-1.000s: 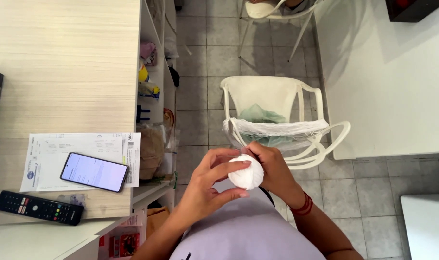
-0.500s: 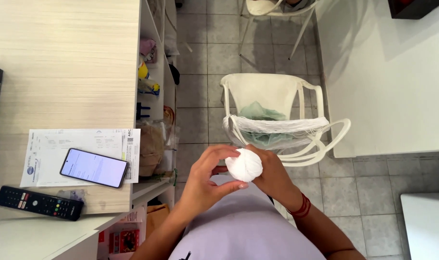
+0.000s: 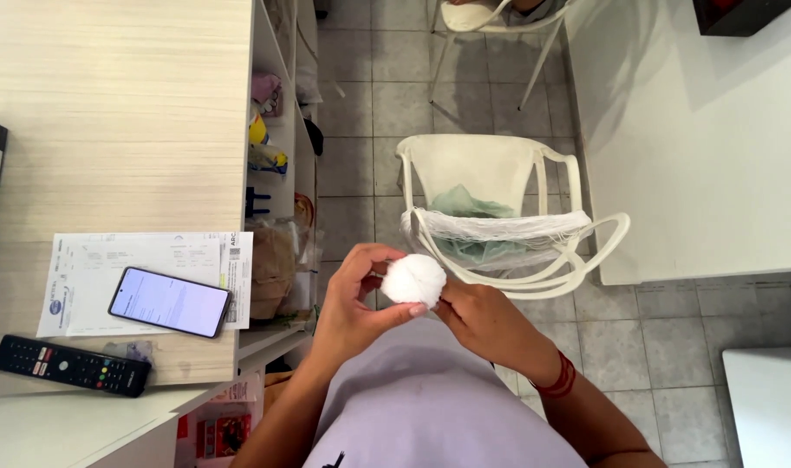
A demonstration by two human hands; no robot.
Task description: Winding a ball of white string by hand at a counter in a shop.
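Observation:
A white ball of thread (image 3: 414, 279) is cupped between both hands just above my lap. My left hand (image 3: 358, 299) wraps its fingers and thumb around the ball's left side. My right hand (image 3: 485, 322) touches the ball from the lower right, fingertips pinched at its edge. A skein of white thread (image 3: 491, 227) is stretched across the arms of a white plastic chair (image 3: 499, 173) straight ahead, with a green cloth (image 3: 465, 208) on its seat.
A wooden table (image 3: 109, 104) at left carries a phone (image 3: 170, 302) on a paper sheet (image 3: 83, 260) and a black remote (image 3: 70, 366). Shelves (image 3: 274, 156) of small items stand beside it. A white table (image 3: 699, 139) is at right, another chair (image 3: 491, 17) beyond.
The ball has turned slightly in my hands and my left fingers have shifted around it. The hands stay in about the same place.

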